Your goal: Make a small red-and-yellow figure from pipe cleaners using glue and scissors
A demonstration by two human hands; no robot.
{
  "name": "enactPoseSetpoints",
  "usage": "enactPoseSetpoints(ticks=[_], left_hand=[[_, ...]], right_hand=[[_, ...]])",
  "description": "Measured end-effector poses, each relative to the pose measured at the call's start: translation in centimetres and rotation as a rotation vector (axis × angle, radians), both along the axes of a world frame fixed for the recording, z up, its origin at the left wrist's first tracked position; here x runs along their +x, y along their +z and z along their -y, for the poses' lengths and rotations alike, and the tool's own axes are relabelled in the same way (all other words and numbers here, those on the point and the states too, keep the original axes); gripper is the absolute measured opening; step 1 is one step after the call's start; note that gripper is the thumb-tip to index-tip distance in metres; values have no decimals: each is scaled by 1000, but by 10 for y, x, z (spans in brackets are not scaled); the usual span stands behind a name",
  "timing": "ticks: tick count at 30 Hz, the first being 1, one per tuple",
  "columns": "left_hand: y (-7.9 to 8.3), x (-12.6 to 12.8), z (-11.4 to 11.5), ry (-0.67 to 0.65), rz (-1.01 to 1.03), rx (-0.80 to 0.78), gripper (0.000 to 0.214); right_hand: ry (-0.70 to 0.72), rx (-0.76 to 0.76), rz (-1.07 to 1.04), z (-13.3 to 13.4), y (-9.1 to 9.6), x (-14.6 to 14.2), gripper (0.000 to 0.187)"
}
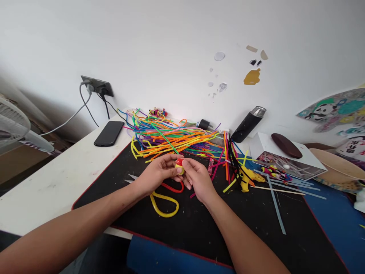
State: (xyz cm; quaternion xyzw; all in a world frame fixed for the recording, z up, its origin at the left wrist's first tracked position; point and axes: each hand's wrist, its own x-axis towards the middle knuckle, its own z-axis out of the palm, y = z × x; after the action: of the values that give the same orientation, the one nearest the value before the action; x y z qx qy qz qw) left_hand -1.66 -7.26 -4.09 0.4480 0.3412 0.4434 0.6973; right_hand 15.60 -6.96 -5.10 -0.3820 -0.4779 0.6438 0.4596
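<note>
Both hands meet over the black mat, pinching a small red and yellow piece [179, 164] that looks wound from pipe cleaners. My left hand [161, 170] is closed on its left side, and my right hand [198, 178] grips it from the right with thumb and fingers. Part of the piece is hidden by the fingertips. A green pipe cleaner [165, 139] slants down towards the hands; I cannot tell if it joins the piece. Under my left hand lie scissors [164, 213] with one yellow and one red handle, blades pointing left.
Behind the hands spreads a pile of coloured pipe cleaners [171, 140]. A phone [109, 133] lies at the left. To the right are a yellow glue gun [247, 178], glue sticks [276, 207], a black flask [248, 125] and a white box [310, 152]. A fan [13, 118] stands far left.
</note>
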Motion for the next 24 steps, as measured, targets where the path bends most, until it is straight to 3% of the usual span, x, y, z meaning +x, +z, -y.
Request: enactPoseSetpoints(ticks=[7, 19, 24], left_hand=[[8, -2, -2, 86, 89, -29, 48], [9, -3, -1, 62, 41, 3, 46], [5, -3, -3, 53, 36, -26, 45]], right_hand=[[33, 37, 21, 3, 9, 3, 46], [-136, 429, 551, 6, 11, 11, 32], [-141, 526, 691, 5, 14, 15, 32]])
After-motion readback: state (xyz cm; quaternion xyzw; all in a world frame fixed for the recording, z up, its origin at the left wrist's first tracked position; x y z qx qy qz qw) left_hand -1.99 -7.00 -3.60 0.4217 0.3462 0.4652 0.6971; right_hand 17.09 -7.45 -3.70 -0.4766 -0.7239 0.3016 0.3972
